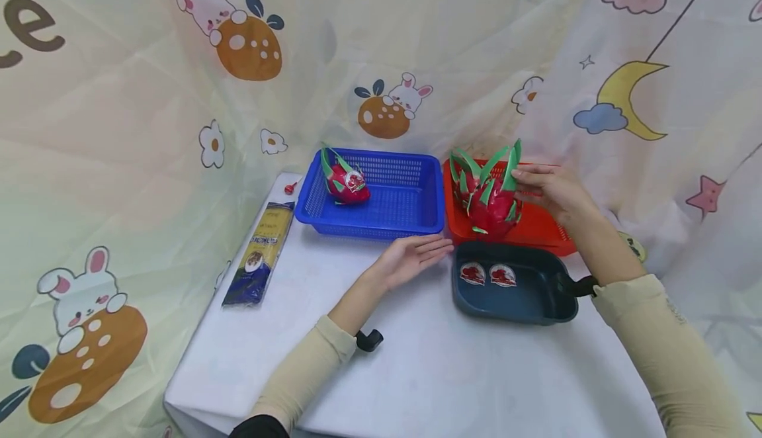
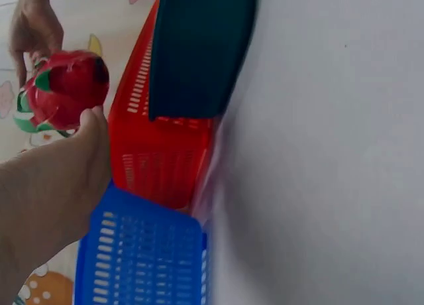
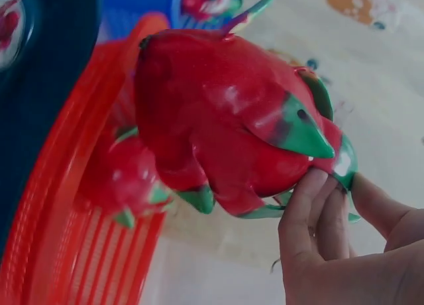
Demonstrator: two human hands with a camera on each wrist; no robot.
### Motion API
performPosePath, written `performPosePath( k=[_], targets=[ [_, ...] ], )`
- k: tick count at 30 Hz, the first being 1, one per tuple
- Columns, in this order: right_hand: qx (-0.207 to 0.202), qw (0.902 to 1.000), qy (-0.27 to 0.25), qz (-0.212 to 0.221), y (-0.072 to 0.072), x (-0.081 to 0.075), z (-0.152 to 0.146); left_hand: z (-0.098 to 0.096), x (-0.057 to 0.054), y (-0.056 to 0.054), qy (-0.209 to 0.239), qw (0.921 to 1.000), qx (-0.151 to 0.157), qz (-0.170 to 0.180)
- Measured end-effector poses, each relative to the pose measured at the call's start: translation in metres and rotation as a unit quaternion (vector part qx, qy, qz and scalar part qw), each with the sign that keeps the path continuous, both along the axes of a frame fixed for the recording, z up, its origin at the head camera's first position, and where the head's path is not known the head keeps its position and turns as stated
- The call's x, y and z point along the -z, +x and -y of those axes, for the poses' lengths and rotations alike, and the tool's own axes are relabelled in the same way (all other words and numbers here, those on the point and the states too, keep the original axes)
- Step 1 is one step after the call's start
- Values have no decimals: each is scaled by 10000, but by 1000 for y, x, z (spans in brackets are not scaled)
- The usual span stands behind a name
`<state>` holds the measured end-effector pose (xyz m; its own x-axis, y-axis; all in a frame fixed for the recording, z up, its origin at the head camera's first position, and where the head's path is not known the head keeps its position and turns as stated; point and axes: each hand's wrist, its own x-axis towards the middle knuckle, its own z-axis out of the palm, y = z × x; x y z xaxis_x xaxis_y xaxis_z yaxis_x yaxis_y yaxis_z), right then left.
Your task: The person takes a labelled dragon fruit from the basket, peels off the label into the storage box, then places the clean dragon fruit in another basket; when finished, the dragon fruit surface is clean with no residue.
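My right hand (image 1: pixel 556 190) pinches a dragon fruit (image 1: pixel 494 212) by its green leaf tips, holding it above the red basket (image 1: pixel 544 238). In the right wrist view the thumb and fingers grip the leafy end of this red fruit (image 3: pixel 225 113). Below it, a second dragon fruit (image 3: pixel 122 176) lies in the red basket. My left hand (image 1: pixel 413 259) hovers palm up with straight fingers, near the corner where the baskets meet, and holds nothing. A third dragon fruit (image 1: pixel 350 185), with a round sticker, lies in the blue basket (image 1: pixel 369 229).
A dark teal pan (image 1: pixel 514 302) with two round stickers stands before the red basket, its black handle (image 1: pixel 585 286) pointing right. At left lie a yellow-and-blue packet (image 1: pixel 260 253) and a small red object (image 1: pixel 290 188). Printed cloth (image 1: pixel 321 100) hangs behind the white table (image 1: pixel 405 372).
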<state>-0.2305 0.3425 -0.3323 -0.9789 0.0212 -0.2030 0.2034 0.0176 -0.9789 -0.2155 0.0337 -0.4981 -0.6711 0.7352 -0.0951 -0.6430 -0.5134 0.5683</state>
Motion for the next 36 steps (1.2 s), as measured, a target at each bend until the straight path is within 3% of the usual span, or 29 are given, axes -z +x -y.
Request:
performPosePath(
  k=[6, 14, 30, 36],
  targets=[
    [81, 10000, -28, -29, -19, -2, -22, -18, 5, -1, 38, 9972, -396, 627],
    [693, 9973, 207, -133, -43, -2, -36, -37, 7, -2, 328, 9911, -973, 844],
    [1528, 9859, 650, 226, -78, 23, -58, -49, 20, -5, 637, 9867, -1066, 1049],
    [1932, 9802, 315, 304, -93, 36, -61, -48, 24, -6, 697, 9878, -1024, 949]
  ],
)
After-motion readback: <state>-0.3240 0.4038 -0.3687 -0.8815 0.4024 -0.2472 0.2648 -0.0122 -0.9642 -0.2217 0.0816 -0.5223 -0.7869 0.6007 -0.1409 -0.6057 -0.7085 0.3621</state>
